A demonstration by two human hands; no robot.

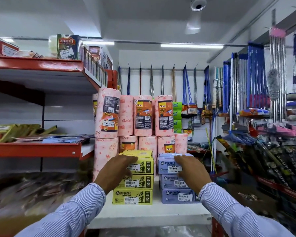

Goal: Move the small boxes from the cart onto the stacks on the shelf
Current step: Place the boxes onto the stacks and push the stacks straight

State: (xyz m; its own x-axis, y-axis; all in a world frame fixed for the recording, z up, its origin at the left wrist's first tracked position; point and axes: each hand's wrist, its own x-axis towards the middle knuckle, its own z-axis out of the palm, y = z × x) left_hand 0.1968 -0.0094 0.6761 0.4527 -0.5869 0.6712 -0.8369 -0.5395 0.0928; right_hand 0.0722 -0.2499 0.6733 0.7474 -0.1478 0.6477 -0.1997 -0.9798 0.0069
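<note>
Two stacks of small Miracle boxes stand on the white shelf (pixel 149 214): a yellow stack (pixel 133 196) on the left and a blue stack (pixel 176 196) on the right. My left hand (pixel 116 170) grasps the upper yellow box (pixel 143 165) from its left side, with fingers lying across its front and top. My right hand (pixel 190 170) grips the upper blue box (pixel 167 165) from its right side, fingers over its top edge. Both boxes rest on their stacks. The cart is out of view.
Pink Gala kitchen towel rolls (pixel 143 115) stand two tiers high right behind the stacks. Red shelves (pixel 36 149) with packets run along the left. Brooms and mops (pixel 256 79) hang on the right and back wall. Bagged goods fill the lower right.
</note>
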